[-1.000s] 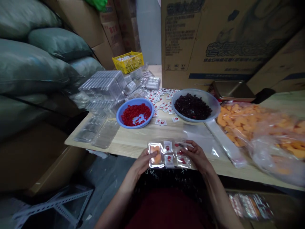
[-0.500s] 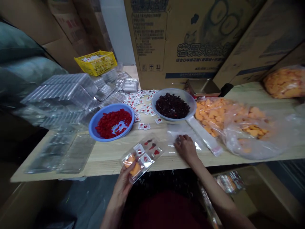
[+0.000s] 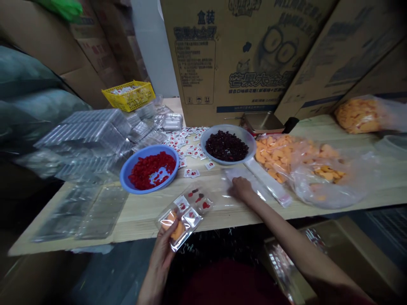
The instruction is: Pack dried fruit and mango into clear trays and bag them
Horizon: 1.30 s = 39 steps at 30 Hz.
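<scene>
My left hand [image 3: 163, 248] grips a clear plastic blister tray [image 3: 200, 218] by its lower left corner, tilted over the table's front edge. In the tray's compartments are orange pieces [image 3: 178, 231], small white packets [image 3: 191, 215] with red prints, and red and dark pieces [image 3: 206, 204]. My right hand [image 3: 242, 189] has its fingers curled onto the thin clear plastic bags [image 3: 260, 190] lying flat on the table; its fingertips are partly hidden. Behind them stands a bowl of dark pieces [image 3: 226, 145]. A blue bowl [image 3: 125, 182] of red pieces [image 3: 152, 166] is to the left.
Loose white packets [image 3: 190, 150] lie between the bowls. Stacked clear trays [image 3: 85, 127] and a yellow basket [image 3: 127, 101] stand left. Orange pieces [image 3: 276, 154] spill from a plastic bag [image 3: 337, 186] on the right. Cardboard boxes [image 3: 235, 63] line the back; an open carton [image 3: 346, 250] is below right.
The view has shifted slightly. My right hand has drawn a little left on the clear bags, its fingers curled further under. My left hand still holds the tray in much the same place.
</scene>
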### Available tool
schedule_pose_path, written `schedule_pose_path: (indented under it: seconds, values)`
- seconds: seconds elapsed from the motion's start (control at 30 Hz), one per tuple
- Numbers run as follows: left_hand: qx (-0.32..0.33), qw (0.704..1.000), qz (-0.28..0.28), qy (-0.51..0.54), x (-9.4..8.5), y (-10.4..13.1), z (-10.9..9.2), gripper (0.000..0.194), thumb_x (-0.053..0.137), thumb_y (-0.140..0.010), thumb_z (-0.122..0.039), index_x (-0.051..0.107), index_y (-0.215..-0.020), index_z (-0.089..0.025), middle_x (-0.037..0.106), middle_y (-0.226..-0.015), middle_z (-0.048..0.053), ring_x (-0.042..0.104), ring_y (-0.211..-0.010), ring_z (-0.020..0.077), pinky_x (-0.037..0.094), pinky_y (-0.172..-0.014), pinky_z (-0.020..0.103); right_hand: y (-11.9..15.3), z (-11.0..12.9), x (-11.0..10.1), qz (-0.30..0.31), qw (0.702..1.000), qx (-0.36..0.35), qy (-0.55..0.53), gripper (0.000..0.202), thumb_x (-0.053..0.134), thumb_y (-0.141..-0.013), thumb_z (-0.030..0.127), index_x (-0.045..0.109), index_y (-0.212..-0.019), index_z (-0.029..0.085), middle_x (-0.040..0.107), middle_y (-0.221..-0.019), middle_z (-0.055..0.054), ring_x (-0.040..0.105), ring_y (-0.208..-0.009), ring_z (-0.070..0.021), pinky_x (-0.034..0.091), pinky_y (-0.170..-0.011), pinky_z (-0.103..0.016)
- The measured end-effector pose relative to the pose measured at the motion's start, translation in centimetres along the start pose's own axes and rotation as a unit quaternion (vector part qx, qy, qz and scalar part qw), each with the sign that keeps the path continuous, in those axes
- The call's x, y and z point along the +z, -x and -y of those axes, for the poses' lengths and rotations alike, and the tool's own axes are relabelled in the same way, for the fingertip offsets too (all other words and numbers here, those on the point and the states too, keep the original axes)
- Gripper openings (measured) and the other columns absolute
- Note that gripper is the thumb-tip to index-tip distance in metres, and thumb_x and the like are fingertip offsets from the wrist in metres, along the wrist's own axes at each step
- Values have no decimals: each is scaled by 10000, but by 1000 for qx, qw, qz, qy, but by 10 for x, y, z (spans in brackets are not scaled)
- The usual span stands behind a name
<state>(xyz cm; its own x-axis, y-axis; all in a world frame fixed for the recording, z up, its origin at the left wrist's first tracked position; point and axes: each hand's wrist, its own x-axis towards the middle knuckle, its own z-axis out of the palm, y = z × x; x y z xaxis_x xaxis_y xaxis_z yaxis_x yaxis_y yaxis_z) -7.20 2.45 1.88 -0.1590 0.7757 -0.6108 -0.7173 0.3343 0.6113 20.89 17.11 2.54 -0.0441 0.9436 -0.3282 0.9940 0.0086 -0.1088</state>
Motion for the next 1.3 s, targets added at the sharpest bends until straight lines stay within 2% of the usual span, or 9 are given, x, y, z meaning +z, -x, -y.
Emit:
schedule_pose_path:
  seconds: [0.13, 0.23, 0.33, 0.47, 0.6, 0.8, 0.9, 1.13, 1.3]
  values:
    - [0, 1000, 3, -2, -1, -2, 2, 489, 652, -790, -3, 629, -1256, -150, 760, -1064, 86, 744, -920, 223, 620, -839, 320, -13, -26, 2, -9, 995, 3, -98, 150, 637, -782, 71, 708, -903, 124, 709, -1008, -161, 654, -964, -235, 453, -771, -267]
    - [-3, 1000, 20, 0, 8, -4, 3, 491, 687, -777, -28, 637, -1247, -159, 756, -1082, 80, 741, -929, 221, 618, -842, 311, -18, -43, 11, -3, 981, 5, -196, 27, 672, -752, 110, 674, -737, 132, 715, -813, -100, 647, -768, -177, 438, -666, -232]
    - [-9, 999, 45, 11, 29, -10, 6, 465, 696, -778, -44, 651, -1226, -161, 752, -1096, 86, 737, -942, 220, 617, -840, 313, -16, -55, 20, 21, 950, -11, -310, 161, 686, -760, 231, 634, -637, 140, 660, -604, -41, 574, -553, -124, 411, -542, -210]
    - [-13, 997, 75, 17, 66, -25, 18, 437, 707, -769, -49, 663, -1191, -155, 756, -1070, 80, 740, -878, 192, 615, -820, 306, -10, -63, 26, 32, 897, -42, -438, 310, 677, -725, 432, 629, -609, 149, 653, -574, -32, 545, -506, -112, 433, -524, -221]
    - [-11, 993, 116, 8, 93, -44, 42, 448, 787, -725, -117, 663, -1155, -145, 749, -1085, 91, 732, -900, 199, 595, -869, 331, -5, -66, 29, 32, 858, -60, -509, 297, 674, -652, 437, 608, -563, 162, 615, -529, -8, 505, -480, -100, 398, -492, -213]
    - [33, 995, 90, -25, 96, -52, 63, 499, 848, -668, -175, 653, -1127, -167, 743, -1074, 68, 718, -941, 195, 570, -872, 305, 7, -76, 34, -41, 827, -44, -559, 209, 610, -695, 385, 557, -659, 186, 547, -548, 42, 438, -491, -87, 321, -474, -200]
    - [57, 995, 81, -33, 94, -44, 66, 500, 853, -663, -194, 650, -1119, -174, 740, -1050, 45, 709, -921, 170, 552, -868, 273, 14, -73, 34, -95, 829, -56, -548, 157, 570, -718, 338, 549, -668, 191, 537, -578, 40, 454, -530, -102, 341, -513, -217]
    - [95, 983, 91, -126, 96, -24, 87, 516, 853, -656, -308, 664, -1110, -152, 735, -1002, 51, 683, -879, 174, 529, -824, 274, 17, -46, 37, -219, 879, -27, -423, 62, 537, -707, 245, 528, -661, 203, 534, -600, 23, 492, -577, -139, 357, -565, -249]
    - [64, 981, 110, -149, 96, -22, 88, 512, 854, -642, -341, 679, -1071, -123, 739, -875, 56, 672, -747, 175, 528, -721, 272, 26, -34, 41, -279, 900, -48, -333, 58, 485, -773, 194, 488, -717, 211, 516, -678, 12, 482, -615, -147, 341, -588, -258]
